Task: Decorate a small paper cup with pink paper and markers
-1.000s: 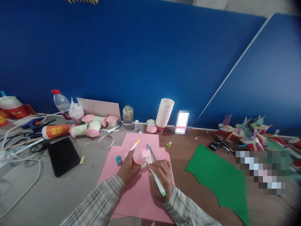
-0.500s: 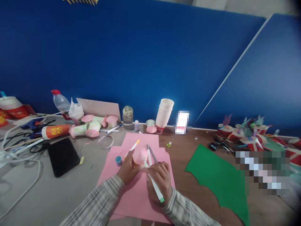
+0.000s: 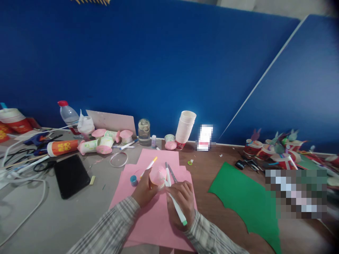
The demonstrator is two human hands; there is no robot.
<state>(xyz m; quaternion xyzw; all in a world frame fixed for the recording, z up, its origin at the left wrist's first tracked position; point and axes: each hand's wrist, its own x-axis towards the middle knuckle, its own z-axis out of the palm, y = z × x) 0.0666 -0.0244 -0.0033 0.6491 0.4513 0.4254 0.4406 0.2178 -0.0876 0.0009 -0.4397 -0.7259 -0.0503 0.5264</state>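
Left hand (image 3: 144,190) gripped pink-topped cup (image 3: 157,177); right hand (image 3: 181,201) held green-tipped marker (image 3: 177,208), tip touching the cup, over pink paper (image 3: 156,218).

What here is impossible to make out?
Head view:
- Tip of the white green-capped marker in the right hand: too small, merging into the small pink paper cup in the left hand.
- Small pixelated patch and large pixelated patch: contents blurred.
- Yellow spikes: cut by top edge.
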